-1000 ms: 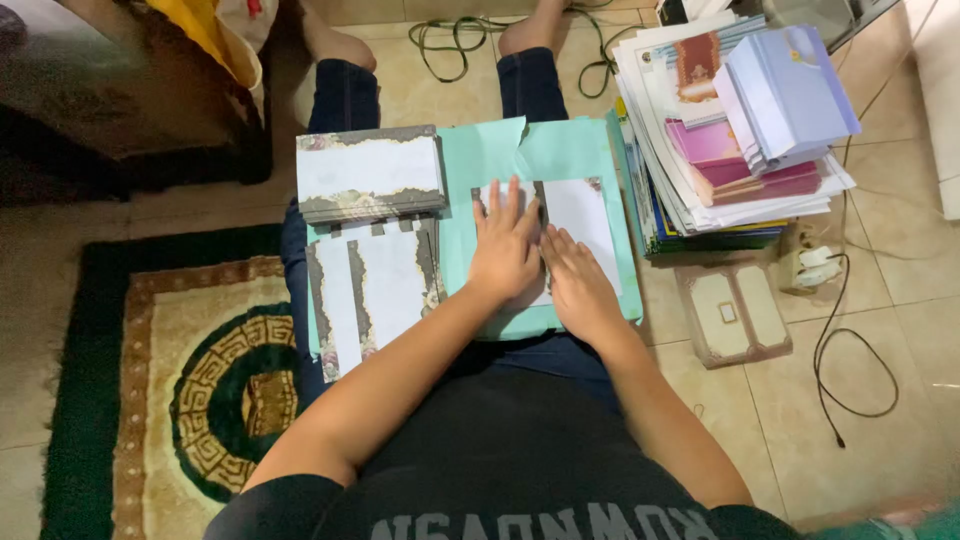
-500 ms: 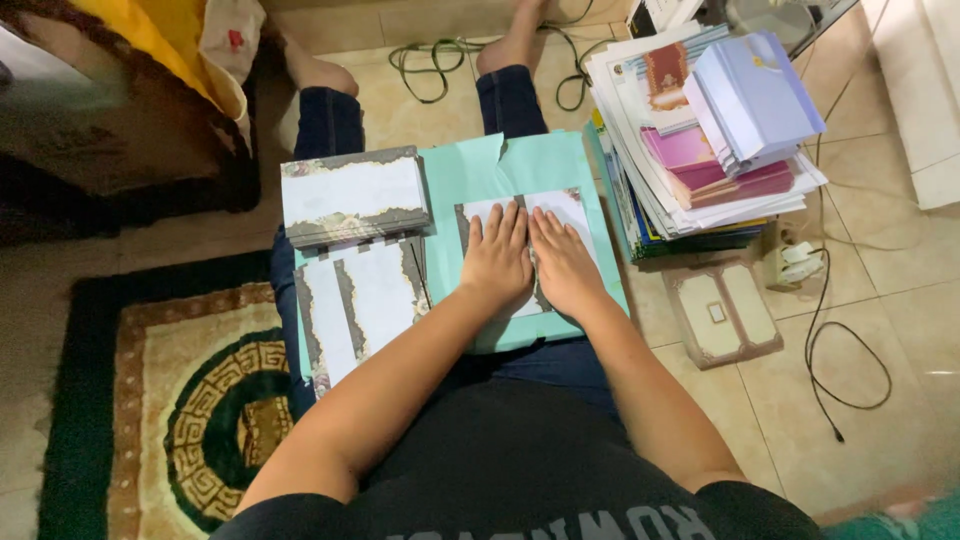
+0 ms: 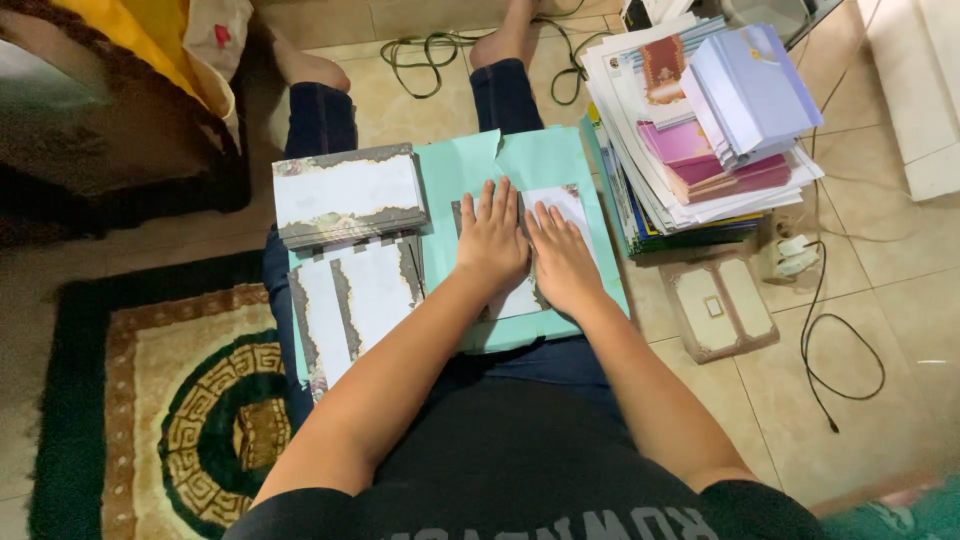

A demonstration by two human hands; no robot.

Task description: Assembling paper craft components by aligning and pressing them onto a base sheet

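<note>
I sit on the floor with a mint-green folder (image 3: 545,160) across my lap. My left hand (image 3: 492,238) and my right hand (image 3: 560,258) lie flat side by side, fingers spread, pressing on a white card with a grey floral border (image 3: 563,202) that lies on the folder. Most of that card is hidden under my palms. To the left, a stack of similar bordered cards (image 3: 348,195) rests over my left thigh. Below it lie unfolded cards (image 3: 358,300) showing white panels and grey strips.
A tall pile of papers, books and lilac and pink cards (image 3: 700,120) stands at my right. A beige flat case (image 3: 720,305), a plug (image 3: 790,255) and black cables (image 3: 840,350) lie on the tiled floor. A patterned rug (image 3: 150,400) lies to the left.
Both hands have stayed pressed on the card, sliding only slightly along it. The camera view has shifted a little.
</note>
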